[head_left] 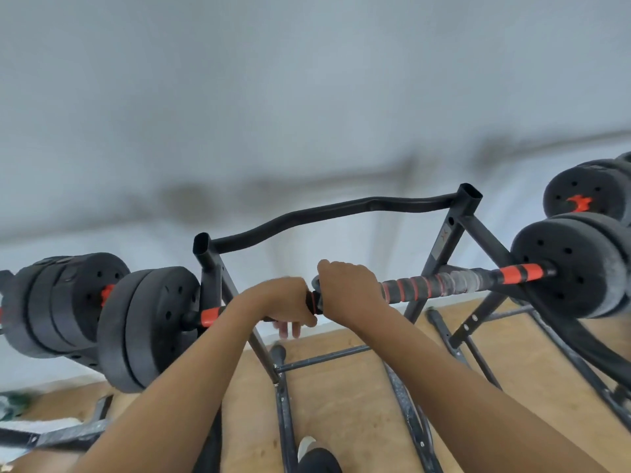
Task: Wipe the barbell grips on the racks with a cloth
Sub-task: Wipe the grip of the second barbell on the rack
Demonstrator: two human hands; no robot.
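The bar (444,283) is clasped by the left hand (283,302) for steadying; just beside its fingers, the right hand (348,288) is curled round it, presumably to wipe.

A barbell grip (444,283) in a ribbed black-and-orange sleeve that looks like foam or rubber, matt and greyed with pale dust. Weight plates (573,264) are matt black and slightly grainy, whitened at the rims. The rack (327,213) is smooth black painted metal tube with a soft sheen (lower legs scuffed white). The floor (341,404) is bare, matt wood board. The wall (307,80) is pale and matt.
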